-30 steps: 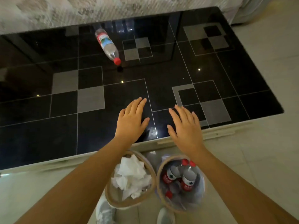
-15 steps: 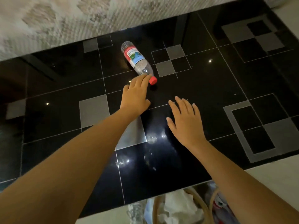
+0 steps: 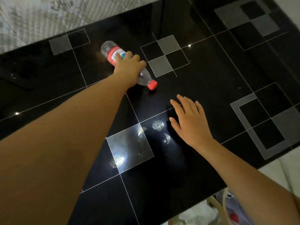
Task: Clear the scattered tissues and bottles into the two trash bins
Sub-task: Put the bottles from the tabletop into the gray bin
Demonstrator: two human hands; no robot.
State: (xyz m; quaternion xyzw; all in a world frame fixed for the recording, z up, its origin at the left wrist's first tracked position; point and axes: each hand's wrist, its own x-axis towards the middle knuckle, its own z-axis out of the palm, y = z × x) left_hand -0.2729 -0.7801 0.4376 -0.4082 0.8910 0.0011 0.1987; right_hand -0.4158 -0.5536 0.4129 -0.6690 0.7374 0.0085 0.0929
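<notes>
A glossy black bench (image 3: 211, 75) with grey squares and thin white lines fills the view, pale patterned fabric (image 3: 40, 18) along its far edge. The left hand (image 3: 128, 69) curls its fingers (image 3: 129, 55) over a clear plastic bottle with a red label and red cap (image 3: 112, 52) lying on its side. The right hand (image 3: 190, 120) hovers with its fingers (image 3: 183, 101) spread; bare bench lies beyond them. At the near edge, bin rims (image 3: 215, 203) are cut off, their contents indistinct.

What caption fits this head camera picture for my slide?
Left hand grips a red-capped plastic bottle lying on the black table, while the right hand stays open.
</notes>
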